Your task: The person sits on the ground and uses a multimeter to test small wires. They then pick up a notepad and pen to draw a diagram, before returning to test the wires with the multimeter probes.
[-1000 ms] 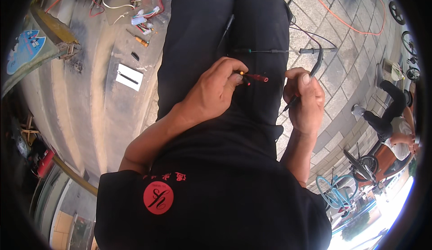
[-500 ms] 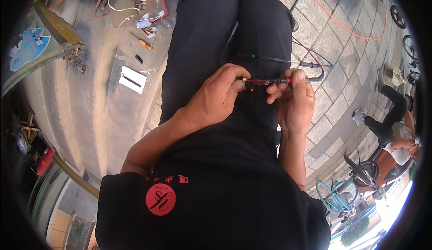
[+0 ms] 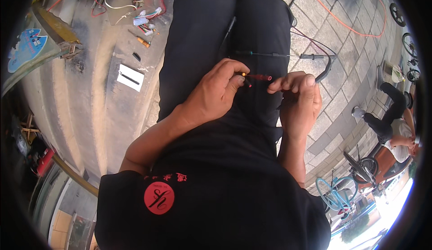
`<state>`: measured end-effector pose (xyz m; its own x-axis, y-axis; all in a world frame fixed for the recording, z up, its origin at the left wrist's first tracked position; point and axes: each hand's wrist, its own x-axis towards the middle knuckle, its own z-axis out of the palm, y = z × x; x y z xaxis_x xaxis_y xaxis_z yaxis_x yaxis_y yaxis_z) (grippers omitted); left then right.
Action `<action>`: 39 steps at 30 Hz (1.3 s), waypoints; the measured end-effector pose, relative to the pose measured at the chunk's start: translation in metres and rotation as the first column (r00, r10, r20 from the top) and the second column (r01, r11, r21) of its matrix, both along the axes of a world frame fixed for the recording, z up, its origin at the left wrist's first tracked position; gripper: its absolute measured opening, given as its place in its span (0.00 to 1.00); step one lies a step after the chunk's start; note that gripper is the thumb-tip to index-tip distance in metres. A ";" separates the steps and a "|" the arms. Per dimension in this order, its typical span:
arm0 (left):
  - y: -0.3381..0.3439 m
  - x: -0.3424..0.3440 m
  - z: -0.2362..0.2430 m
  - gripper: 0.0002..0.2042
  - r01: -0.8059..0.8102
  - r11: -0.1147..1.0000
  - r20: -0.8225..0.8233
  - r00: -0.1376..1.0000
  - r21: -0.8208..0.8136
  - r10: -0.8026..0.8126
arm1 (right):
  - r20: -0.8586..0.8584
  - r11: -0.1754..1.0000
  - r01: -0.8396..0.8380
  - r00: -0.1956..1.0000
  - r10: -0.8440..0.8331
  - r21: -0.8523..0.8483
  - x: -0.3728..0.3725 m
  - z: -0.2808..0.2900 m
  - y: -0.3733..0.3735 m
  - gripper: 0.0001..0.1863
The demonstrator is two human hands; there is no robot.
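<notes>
Both hands are over my black-trousered lap. My left hand [image 3: 219,88] is closed in a pinch on thin wires; an orange-yellow end and a small red-tipped black end show at its fingertips. From there a red sleeved connector [image 3: 262,76] juts to the right, its open end facing my right hand [image 3: 300,98]. That hand is closed around a test lead, and its thick black cable [image 3: 324,73] curves out behind the fingers. The probe itself is hidden in the fist. Another thin probe [image 3: 272,54] with a black handle [image 3: 310,56] lies across my right thigh and past it.
To the left on a metal surface are a white card with a black pen-like piece [image 3: 130,77], an orange-handled screwdriver [image 3: 143,41], and a clear bag with wire connectors [image 3: 144,20]. An orange cord [image 3: 342,24] crosses the paving. A seated person [image 3: 398,133] and bicycles [image 3: 336,193] are at right.
My right hand has drawn back to the right, taking the red-and-black probe away from the red connector. The left hand keeps its pinch in nearly the same place.
</notes>
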<state>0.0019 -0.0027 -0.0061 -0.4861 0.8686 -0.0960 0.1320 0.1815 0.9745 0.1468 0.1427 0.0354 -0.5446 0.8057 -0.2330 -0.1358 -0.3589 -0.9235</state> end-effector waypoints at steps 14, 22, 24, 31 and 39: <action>0.004 -0.001 0.003 0.09 -0.026 1.000 -0.017 1.000 -0.009 0.026 | 0.452 0.850 -0.427 0.852 0.263 0.309 -0.011 0.007 -0.007 0.10; 0.002 -0.002 0.001 0.10 0.027 0.997 -0.064 0.997 -0.066 -0.031 | 0.331 0.926 -0.136 0.943 0.013 0.351 -0.004 0.033 -0.001 0.09; 0.000 -0.001 0.000 0.11 0.022 0.997 -0.021 1.000 -0.070 -0.024 | 0.409 0.911 -0.239 0.908 0.088 0.335 -0.002 0.038 -0.001 0.09; 0.002 -0.001 0.002 0.11 0.074 0.997 -0.014 0.997 -0.031 -0.074 | 0.487 0.938 -0.298 0.855 0.179 0.179 0.002 0.026 -0.005 0.10; 0.002 -0.002 0.002 0.08 0.048 0.998 -0.073 0.996 -0.036 -0.050 | 0.510 0.893 -0.363 0.839 0.190 0.266 0.006 0.018 -0.008 0.10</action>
<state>0.0002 -0.0004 -0.0045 -0.4497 0.8885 -0.0917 0.2125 0.2062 0.9551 0.1527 0.1344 0.0537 -0.6552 0.7113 -0.2543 0.3908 0.0311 -0.9200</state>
